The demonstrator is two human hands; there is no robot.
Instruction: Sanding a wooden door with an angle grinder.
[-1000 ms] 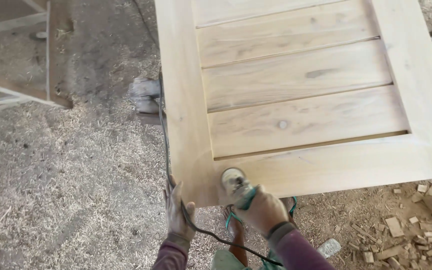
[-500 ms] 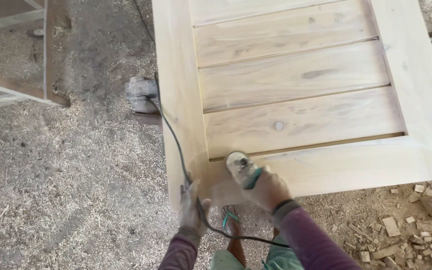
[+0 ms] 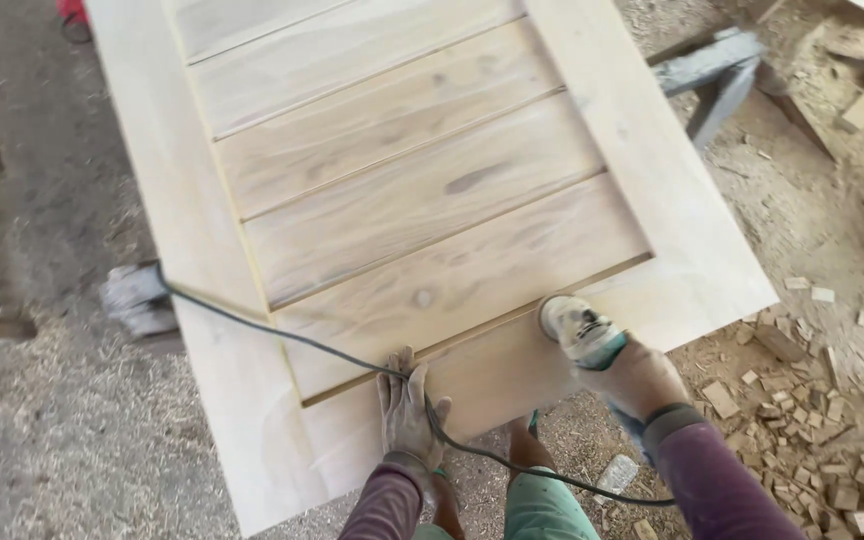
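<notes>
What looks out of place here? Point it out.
The sander's black cord trails across the wooden panel being sanded and runs under the left hand, close to the sander in the right hand. Wood offcuts and sawdust litter the floor.

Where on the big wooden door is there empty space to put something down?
The slats between the side rails are bare. The left rail is free above the cord. The bottom rail is crowded: left hand, right hand and sander.
</notes>
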